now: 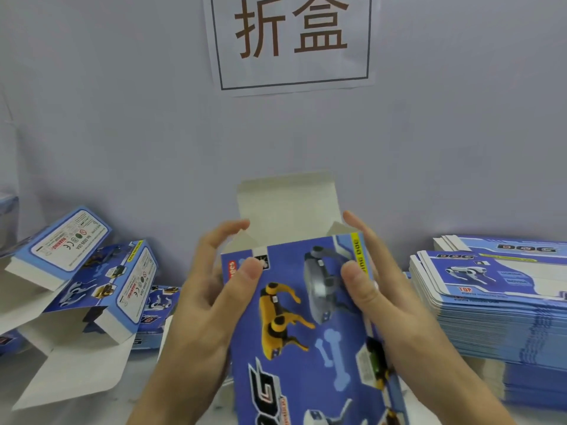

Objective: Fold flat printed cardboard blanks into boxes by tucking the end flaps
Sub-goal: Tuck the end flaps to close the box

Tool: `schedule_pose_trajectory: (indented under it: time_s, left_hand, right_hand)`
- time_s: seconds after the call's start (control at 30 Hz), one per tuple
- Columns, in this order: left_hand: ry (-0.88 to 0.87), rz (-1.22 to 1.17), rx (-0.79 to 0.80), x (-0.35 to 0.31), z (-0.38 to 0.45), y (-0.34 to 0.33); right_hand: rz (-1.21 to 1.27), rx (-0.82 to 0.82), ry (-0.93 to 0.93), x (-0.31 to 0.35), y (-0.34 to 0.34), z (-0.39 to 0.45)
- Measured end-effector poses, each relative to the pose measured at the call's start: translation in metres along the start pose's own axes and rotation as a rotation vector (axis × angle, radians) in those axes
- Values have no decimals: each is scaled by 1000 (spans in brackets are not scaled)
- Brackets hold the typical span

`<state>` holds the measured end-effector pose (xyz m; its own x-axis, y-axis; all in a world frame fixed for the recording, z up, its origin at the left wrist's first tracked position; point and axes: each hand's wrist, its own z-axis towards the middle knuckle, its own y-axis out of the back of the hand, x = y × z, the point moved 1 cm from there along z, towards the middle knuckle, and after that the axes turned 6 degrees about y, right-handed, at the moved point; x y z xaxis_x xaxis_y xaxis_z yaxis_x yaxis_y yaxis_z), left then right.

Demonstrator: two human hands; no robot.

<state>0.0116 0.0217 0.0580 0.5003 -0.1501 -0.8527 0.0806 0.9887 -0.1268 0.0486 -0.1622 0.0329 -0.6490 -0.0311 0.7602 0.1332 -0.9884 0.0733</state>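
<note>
Against the grey wall, your left hand and right hand pinch the box sides; squeeze harder and the open far flap may crease.

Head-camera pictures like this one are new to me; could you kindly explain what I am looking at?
There is no machine here: a camera worn on a person's head looks down at their own two hands. The left hand and right hand hold a blue printed box by its sides, thumbs on the front, its top flap open. To the right lies a stack of flat blanks; to the left, folded boxes lie in a pile. A paper sign hangs on the wall behind.
</note>
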Motion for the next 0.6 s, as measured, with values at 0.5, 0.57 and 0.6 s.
schedule_pose_trajectory:
  time_s: [0.5,0.57,0.6]
  left_hand:
    - [149,-55,-267,1,18,-30]
    - [154,-77,-334,1,12,-37]
    - [158,-62,-327,4,9,-37]
  right_hand:
    - [-19,-164,201,23,-6,14]
    - [-21,-223,123,20,-8,16]
    - [-14,-255,82,14,-6,13]
